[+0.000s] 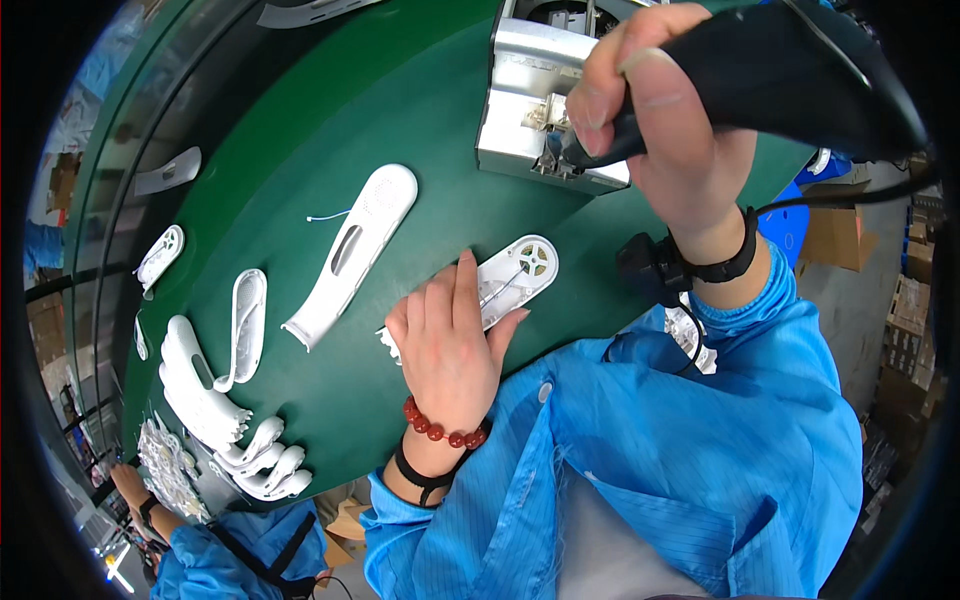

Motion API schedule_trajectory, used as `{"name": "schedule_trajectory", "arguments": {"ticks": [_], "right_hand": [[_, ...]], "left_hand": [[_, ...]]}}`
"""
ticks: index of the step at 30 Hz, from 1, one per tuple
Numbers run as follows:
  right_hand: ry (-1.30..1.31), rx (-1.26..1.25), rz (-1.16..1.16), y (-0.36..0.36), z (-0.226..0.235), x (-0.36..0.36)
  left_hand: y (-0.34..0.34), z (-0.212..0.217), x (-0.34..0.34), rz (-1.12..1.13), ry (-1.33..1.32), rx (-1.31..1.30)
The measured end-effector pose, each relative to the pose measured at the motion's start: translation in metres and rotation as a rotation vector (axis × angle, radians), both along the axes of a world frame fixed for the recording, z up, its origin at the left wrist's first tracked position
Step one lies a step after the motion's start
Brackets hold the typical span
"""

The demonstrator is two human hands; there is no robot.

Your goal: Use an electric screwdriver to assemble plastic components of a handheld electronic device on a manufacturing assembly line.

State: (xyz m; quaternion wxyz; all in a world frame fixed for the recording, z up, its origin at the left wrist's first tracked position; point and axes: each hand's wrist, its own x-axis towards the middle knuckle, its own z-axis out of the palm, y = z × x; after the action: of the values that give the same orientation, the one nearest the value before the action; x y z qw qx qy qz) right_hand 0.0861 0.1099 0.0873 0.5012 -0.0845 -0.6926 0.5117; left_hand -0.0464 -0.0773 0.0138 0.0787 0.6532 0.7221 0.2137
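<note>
My right hand (680, 130) is wrapped round a black electric screwdriver (780, 75), its nose pointing down at the front of a silver metal box (530, 75), which looks like a screw feeder. The contact point at the tip is partly hidden by my fingers. On the green mat, my left hand (445, 330) lies over a white plastic shell (515, 290), fingers together on top and thumb along its near edge. The shell is open side up, with a round speaker and a thin wire at its far end. My palm hides its middle.
Left of my hand lies another long white shell (355, 250) with an oval slot. Further left are stacked white shells (195, 390), curved white parts (265, 460) and a pile of small wired parts (165, 465). A co-worker's arm (150, 510) shows at lower left. The screwdriver's cable (850, 200) trails right.
</note>
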Motion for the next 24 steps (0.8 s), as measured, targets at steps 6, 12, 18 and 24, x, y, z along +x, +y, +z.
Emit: {"name": "schedule_trajectory", "arguments": {"ticks": [6,12,18,24], "right_hand": [[-0.082,-0.221,0.028,-0.023,-0.008,0.006],[0.122,-0.301,0.198,-0.061,-0.034,0.006],[0.08,-0.362,0.174,-0.065,-0.041,0.007],[-0.043,-0.328,0.196,-0.063,-0.038,0.01]], "left_hand": [[0.003,-0.003,-0.005,0.013,-0.012,0.03],[0.003,-0.006,-0.004,0.015,0.0,0.043],[0.003,-0.006,-0.004,0.025,-0.001,0.035],[0.004,-0.003,-0.004,0.016,-0.021,0.028]]}}
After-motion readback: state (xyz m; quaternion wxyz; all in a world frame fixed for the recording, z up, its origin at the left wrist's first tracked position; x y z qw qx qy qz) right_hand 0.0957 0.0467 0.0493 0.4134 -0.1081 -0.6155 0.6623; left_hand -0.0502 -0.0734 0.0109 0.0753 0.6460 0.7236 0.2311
